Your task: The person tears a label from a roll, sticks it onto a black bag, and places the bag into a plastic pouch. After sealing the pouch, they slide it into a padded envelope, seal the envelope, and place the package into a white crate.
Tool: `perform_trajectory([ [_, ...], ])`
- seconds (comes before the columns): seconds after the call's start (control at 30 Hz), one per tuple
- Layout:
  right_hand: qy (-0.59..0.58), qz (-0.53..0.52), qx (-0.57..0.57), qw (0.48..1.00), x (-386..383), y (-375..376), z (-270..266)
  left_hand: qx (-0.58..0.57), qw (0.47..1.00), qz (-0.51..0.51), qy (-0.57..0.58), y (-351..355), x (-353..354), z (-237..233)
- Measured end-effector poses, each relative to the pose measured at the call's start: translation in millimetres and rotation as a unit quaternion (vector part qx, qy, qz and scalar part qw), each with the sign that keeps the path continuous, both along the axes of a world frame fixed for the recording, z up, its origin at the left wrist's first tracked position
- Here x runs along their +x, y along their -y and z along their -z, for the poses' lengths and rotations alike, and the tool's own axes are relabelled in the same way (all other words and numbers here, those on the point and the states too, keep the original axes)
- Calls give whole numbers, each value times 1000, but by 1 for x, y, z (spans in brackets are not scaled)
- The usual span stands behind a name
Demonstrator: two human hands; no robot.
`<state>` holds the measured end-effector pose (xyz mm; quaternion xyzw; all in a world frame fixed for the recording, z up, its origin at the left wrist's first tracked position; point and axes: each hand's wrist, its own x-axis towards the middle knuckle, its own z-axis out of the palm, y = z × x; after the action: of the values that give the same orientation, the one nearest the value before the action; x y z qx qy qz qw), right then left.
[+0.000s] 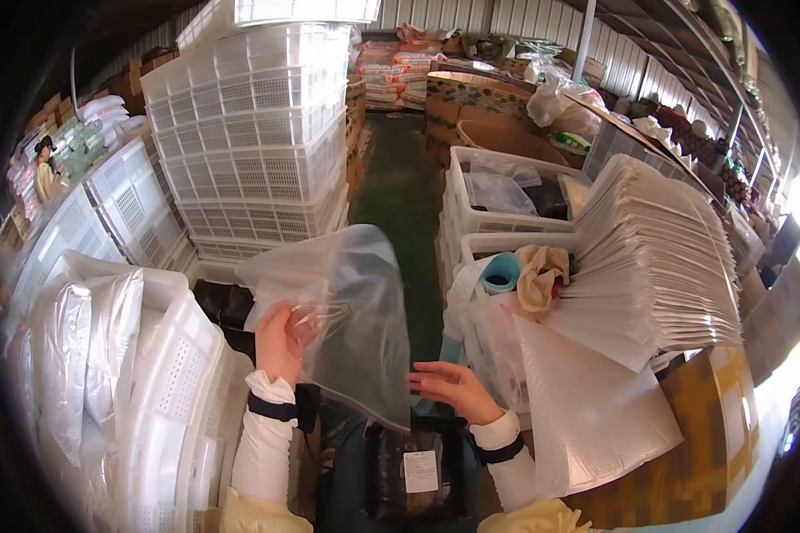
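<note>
A large clear plastic bag (360, 329) hangs in the middle of the view, its lower edge slanting down to the right. My left hand (286, 339) is at the bag's left side, its fingers partly seen through the film and closed on it. Just beyond the bag's right edge, my right hand (456, 391) has its fingers spread, with nothing held. Below both hands lies a dark wrapped package (409, 493) with a white label (420, 471) on it.
White crates (249, 115) are stacked high at the left. Silvery packs (111, 346) fill a near-left crate. At right are fanned padded mailers (658, 258), a blue tape roll (500, 272) and a cardboard box (702, 444). A green aisle (391, 178) runs ahead.
</note>
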<state>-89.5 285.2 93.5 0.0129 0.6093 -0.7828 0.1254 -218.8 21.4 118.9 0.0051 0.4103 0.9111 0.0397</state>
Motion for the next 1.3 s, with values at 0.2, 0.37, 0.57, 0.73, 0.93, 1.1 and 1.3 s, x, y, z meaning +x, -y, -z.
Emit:
perform_trajectory([
  [0.2, -117, 33, -1, 993, 13, 39, 6, 12, 998, 22, 57, -4, -18, 7],
  [0.37, -93, 150, -64, 982, -8, 27, 18, 29, 997, -25, 73, 3, -47, 23],
  [0.57, -2, 241, -167, 956, -11, 13, -7, -470, 820, -201, -259, -24, 26, 14],
  [0.73, -16, 252, -190, 949, -18, 14, 0, -587, 706, 52, -393, -45, 107, 24],
  [0.93, -3, 154, -58, 986, 8, 37, 10, -592, 657, -107, -455, -64, 108, 54],
  [1.1, 24, 170, -84, 982, 19, 34, 26, -550, 719, -41, -424, -73, 116, 48],
  [1.3, -27, 170, 3, 985, 20, 34, 23, -466, 810, 86, -346, -68, 110, 39],
])
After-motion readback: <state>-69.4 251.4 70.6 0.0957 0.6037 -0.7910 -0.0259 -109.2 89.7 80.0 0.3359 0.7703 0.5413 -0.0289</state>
